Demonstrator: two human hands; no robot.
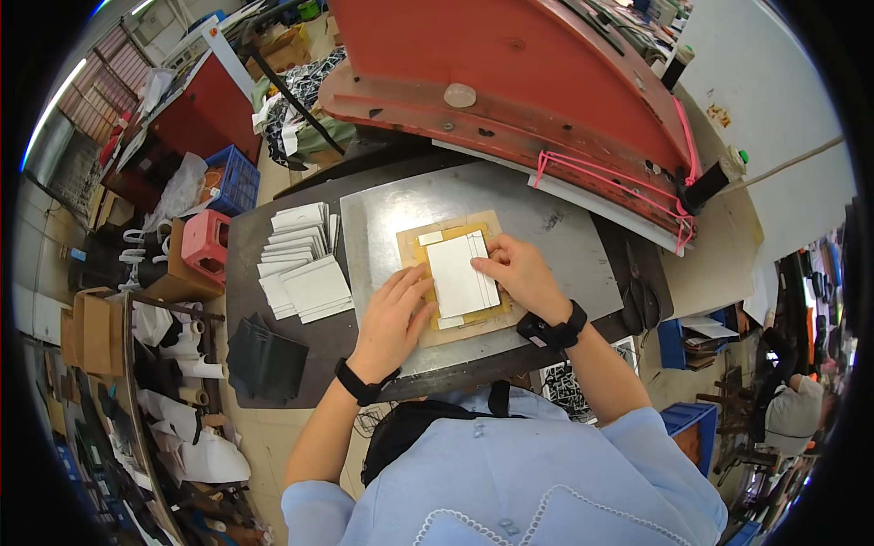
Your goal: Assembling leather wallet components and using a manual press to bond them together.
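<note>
A white rectangular panel with thin dark lines along its right side lies on a yellow frame-like template. Under the template is a tan board, resting on a grey metal plate. At the panel's right edge, my right hand pinches it between thumb and fingers. My left hand lies by the left edge of the panel and template, fingers stretched out and slightly apart, with nothing visible in it. Small white pads show at the template's ends.
Left of the plate are fanned stacks of white panels and a pile of black pieces. A large red machine overhangs the far side. Black-handled scissors lie at the table's right edge. A blue crate and pink stool stand left.
</note>
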